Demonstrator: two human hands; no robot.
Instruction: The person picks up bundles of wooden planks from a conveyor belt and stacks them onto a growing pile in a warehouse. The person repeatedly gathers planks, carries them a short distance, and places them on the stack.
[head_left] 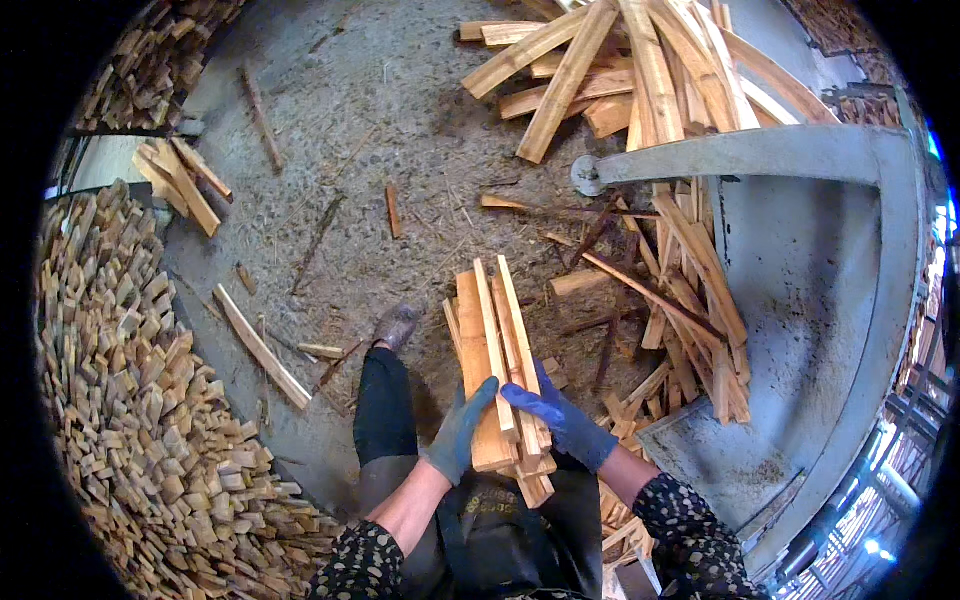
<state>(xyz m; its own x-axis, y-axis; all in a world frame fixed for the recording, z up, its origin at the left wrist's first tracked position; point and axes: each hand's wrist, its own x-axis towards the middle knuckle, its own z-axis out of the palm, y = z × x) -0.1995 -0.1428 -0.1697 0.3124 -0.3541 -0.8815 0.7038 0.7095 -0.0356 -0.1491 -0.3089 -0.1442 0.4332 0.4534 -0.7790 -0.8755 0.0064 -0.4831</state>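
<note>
A bundle of several wooden slats [487,330] is held lengthwise in front of my body, its far ends uneven and pointing away from me. My left hand [462,428], in a grey-blue glove, grips the bundle's left side with the thumb over the top. On the other side my right hand [562,415], in a blue and grey glove, wraps the slats, its thumb reaching across them. The fingers under the wood are hidden. Below the near ends lies my dark apron [500,540].
A tall stack of cut wood [170,430] fills the left. Long loose boards [650,80] fan out at the far right, beside a grey metal frame [760,160]. More slats [700,290] lie heaped inside it. Scattered sticks, including a pale curved one [262,346], lie on the dirty floor.
</note>
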